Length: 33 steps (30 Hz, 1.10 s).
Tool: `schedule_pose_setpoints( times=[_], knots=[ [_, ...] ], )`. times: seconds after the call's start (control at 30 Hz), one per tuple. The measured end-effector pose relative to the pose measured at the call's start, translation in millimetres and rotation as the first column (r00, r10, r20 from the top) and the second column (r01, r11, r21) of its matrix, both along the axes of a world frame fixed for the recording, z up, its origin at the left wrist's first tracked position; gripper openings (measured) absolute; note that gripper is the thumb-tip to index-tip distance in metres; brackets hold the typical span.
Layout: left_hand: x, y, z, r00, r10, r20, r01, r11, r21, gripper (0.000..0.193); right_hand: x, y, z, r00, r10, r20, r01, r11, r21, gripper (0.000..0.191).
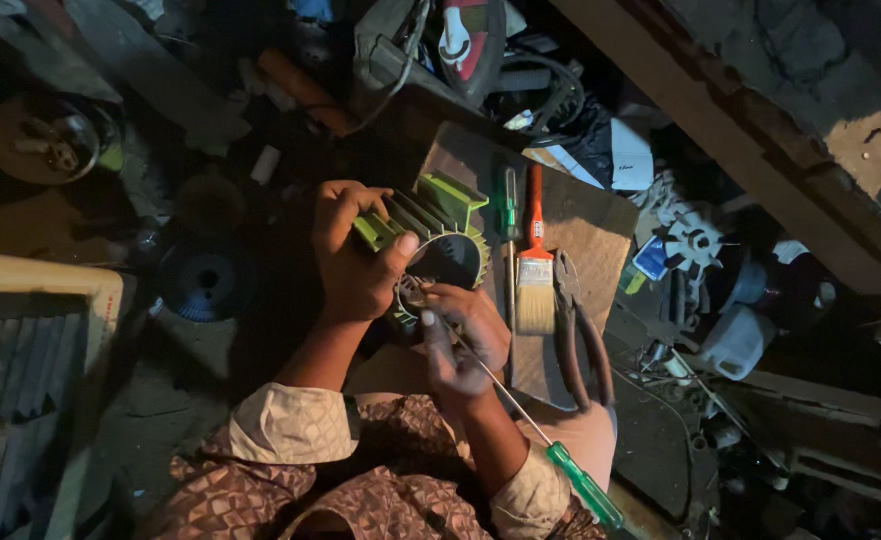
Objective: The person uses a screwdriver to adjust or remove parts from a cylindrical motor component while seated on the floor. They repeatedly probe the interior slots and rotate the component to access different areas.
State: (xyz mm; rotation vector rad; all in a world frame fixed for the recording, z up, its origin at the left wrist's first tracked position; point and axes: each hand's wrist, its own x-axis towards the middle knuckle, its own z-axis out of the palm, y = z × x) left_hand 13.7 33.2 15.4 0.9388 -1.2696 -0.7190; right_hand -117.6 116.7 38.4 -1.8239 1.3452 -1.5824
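Green finned motor housing [430, 225], gripped at its rim by the left hand [355, 255]. Green-handled screwdriver [520, 410], pinched in the right hand [465, 335], tip set at the housing's opening. Paintbrush [534, 265] and pliers [575, 330] laid alongside on cardboard [590, 225].

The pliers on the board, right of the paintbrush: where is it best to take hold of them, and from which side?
Grip the pliers by the two long handles, from above and from the person's near side. They lie flat on the board, the head pointing away beside the paintbrush, and the curved handles spread toward the person, so fingers can probably close around both there.
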Motion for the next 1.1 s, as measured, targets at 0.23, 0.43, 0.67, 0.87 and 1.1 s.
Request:
schedule_pose_setpoints(
  times=[0.23,0.43,0.67,0.87,1.1],
  knots=[
    [0.5,0.3,-1.0,0.999,0.016,0.036,-0.015,1.0,-0.017,0.05,2.2,-3.7,8.2,0.992,-0.02,-0.128,0.013,0.999,-0.051,0.013],
    [1.0,-0.2,0.2,1.0,-0.005,0.007,0.005,0.999,-0.042,0.048,1.3,-4.5,9.7,0.985,0.016,-0.174,-0.025,0.998,-0.049,0.012],
    [-1.5,3.6,3.2,1.0,-0.021,0.001,0.021,0.998,-0.054,0.045,-1.6,-3.8,4.5,0.984,-0.02,-0.178,0.014,0.999,-0.034,0.014],
    [-2.6,3.0,4.2,0.999,-0.028,-0.017,0.027,0.998,-0.055,0.045,-1.6,0.4,2.0,1.0,-0.004,0.007,0.004,1.0,0.023,0.011],
    [-1.5,2.7,1.9,0.999,-0.041,-0.033,0.04,0.998,-0.042,0.043,-1.6,-3.8,-0.1,0.993,-0.015,-0.119,0.008,0.998,-0.055,0.01]
  ],
)
